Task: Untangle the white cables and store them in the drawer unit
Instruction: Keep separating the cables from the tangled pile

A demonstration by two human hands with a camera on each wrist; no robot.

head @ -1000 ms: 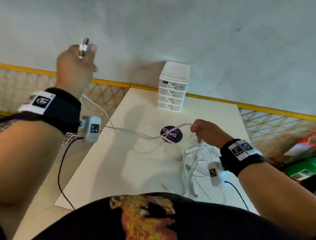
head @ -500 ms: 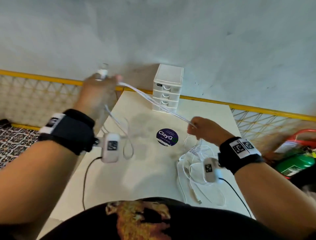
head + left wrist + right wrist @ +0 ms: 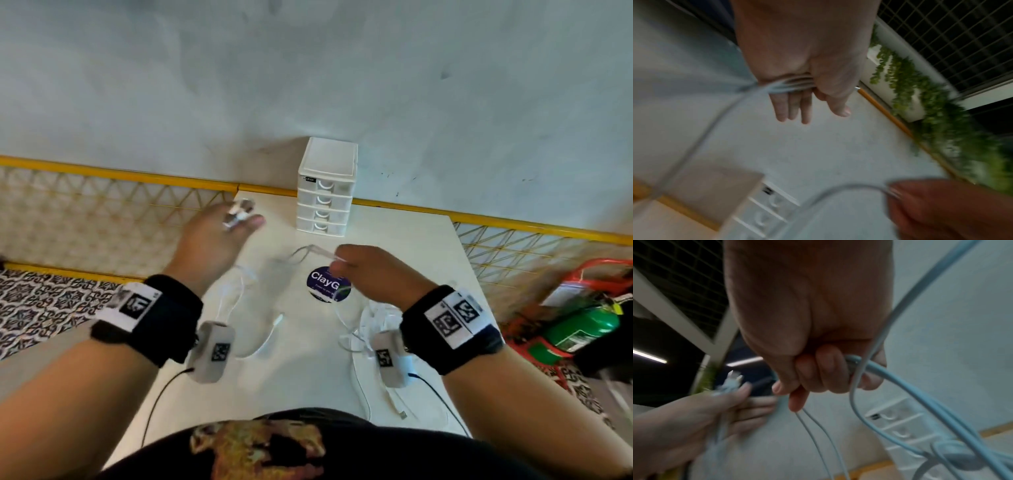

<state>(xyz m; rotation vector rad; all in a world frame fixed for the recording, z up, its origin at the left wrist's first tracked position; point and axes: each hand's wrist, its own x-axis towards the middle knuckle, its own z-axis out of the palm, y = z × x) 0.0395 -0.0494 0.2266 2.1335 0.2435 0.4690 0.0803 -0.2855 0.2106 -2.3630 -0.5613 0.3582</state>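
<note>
I see my left hand [image 3: 219, 240] holding white plug ends [image 3: 236, 216] between thumb and fingers, their cable trailing below to the table [image 3: 394, 233]. My right hand [image 3: 373, 270] is curled round a strand from the white cables [image 3: 368, 325] heaped beneath its wrist. The drawer unit [image 3: 325, 188], all drawers closed, stands just beyond both grips.

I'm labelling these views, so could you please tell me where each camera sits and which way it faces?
Head: on the head, looking down at table, both forearms, shirt.
Left wrist: along left hand toward drawer unit; right hand at the corner.
Right wrist: along right hand gripping white cables.
All views share the drawer unit.
</note>
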